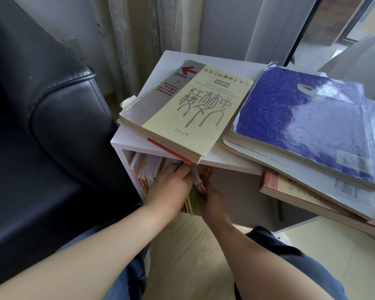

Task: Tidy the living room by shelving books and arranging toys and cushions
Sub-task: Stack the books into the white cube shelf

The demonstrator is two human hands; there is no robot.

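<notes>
1. A black leather sofa arm fills the left of the frame.
2. At lower centre, the left hand presses fairly straight fingers against the upright books in the white bookshelf; its fingertips are hidden under the shelf top.
3. Just right of it, the right hand grips a red-and-white book, which stands at the compartment's mouth beside the others.
4. Above, a yellow-and-grey book lies flat on the shelf top.
5. At right, a blue-covered book tops a slanting stack.

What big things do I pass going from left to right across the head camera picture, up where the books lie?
black sofa → yellow book → blue book
</notes>
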